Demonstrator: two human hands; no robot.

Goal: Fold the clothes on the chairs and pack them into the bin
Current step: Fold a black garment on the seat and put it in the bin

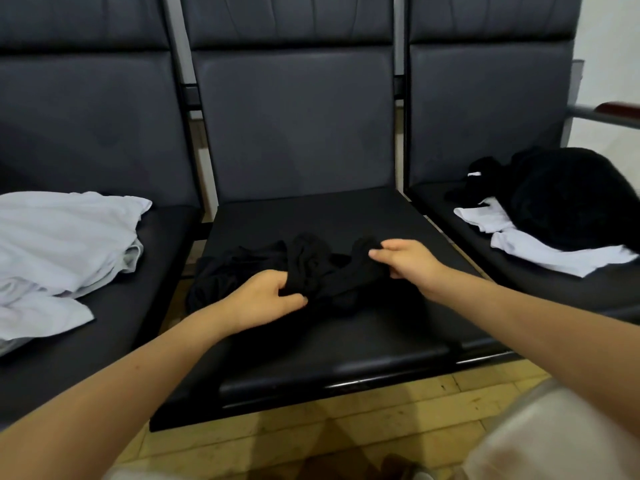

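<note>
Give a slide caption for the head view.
Both hands, left hand and right hand, grip a black garment on the middle seat.

Yellowish tiled floor (346, 441); at far right, perhaps a wooden armrest (620, 107).

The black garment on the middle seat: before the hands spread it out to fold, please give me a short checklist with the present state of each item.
1. Left hand grips the black garment: ok.
2. Right hand pinches it with its fingers: ok.
3. Garment lies flat: not ok, bunched.
4. Garment fully on the middle seat: not ok, its left end hangs over.
5. Bin within reach: cannot tell, not in view.
</note>
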